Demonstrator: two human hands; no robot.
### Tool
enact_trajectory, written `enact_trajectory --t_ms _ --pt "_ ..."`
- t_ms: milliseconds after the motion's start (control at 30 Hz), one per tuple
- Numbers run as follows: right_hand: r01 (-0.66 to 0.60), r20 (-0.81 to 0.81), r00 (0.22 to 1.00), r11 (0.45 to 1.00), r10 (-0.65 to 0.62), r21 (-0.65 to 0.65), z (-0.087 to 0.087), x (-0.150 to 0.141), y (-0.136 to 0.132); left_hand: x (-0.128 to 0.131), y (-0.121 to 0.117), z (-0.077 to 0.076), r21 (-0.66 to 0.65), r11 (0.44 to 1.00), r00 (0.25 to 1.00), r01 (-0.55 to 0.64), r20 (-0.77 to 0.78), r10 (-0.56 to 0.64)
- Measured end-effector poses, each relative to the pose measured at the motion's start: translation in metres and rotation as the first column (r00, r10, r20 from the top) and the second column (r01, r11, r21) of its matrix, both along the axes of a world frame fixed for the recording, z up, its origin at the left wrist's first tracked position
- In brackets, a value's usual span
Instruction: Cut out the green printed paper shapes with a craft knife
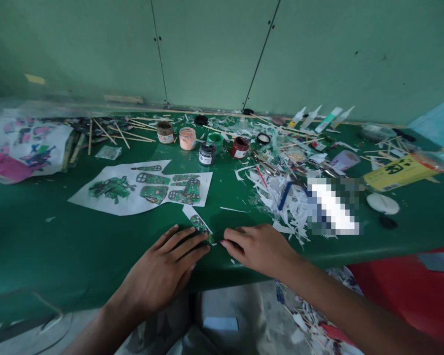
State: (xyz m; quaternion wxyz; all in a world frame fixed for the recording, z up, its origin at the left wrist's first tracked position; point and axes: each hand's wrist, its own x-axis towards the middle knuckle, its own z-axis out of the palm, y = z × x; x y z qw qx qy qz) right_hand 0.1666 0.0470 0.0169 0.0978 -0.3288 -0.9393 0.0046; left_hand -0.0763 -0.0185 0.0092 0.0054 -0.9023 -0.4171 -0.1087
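Your left hand (170, 261) lay palm down on the dark green, smooth-covered tabletop (59, 246), its fingers extended and slightly parted. Its fingertips rested at the near end of a narrow white paper strip with a green, camouflage-like pattern (199, 221), which lay slantwise at the near edge, in the middle of the scene. Your right hand (261, 249) was just to the right of the strip, fingers curled in, thumb and forefinger pinched together on a thin dark item (221, 241) too small to identify.

Beyond your left hand lay an irregularly cut white paper sheet with green patterned shapes (135, 197), near the strip's far end. Farther off stood five small paint jars: a brown one (165, 132), a peach one (187, 138), a dark grey one (207, 154), a green one (215, 141) and a dark red one (240, 147). Thin pale wooden sticks (122, 133) were strewn to their left. On the right, beyond your right hand, white paper scraps (298, 212) were heaped; farther right, a yellow cylindrical container (399, 172) lay on its side, with a smooth white oval object (383, 203) just on its near side.
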Motion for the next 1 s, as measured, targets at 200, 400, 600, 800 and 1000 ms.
enact_trajectory --t_ms 200,400,600,800,1000 --pt "-0.009 0.009 1.000 1.000 0.009 0.000 -0.001 -0.002 0.002 0.000 0.001 0.000 -0.006 1.000 1.000 0.009 -0.010 -0.009" --pt "-0.015 0.058 0.998 1.000 0.014 0.010 0.004 -0.004 0.000 0.000 0.002 0.002 0.014 1.000 1.000 0.016 -0.013 -0.016" --pt "-0.071 0.148 0.987 0.997 0.071 -0.002 0.013 -0.006 0.007 0.005 0.004 0.006 0.007 1.000 1.000 -0.019 0.015 0.019" --pt "-0.144 0.197 0.970 0.990 0.143 -0.013 0.013 -0.003 0.014 0.011 0.009 0.011 0.042 0.999 0.999 -0.028 -0.030 0.029" --pt "-0.166 0.252 0.954 0.986 0.163 -0.008 0.015 -0.002 0.013 0.014 0.009 0.014 0.076 0.997 0.995 -0.033 -0.089 0.040"
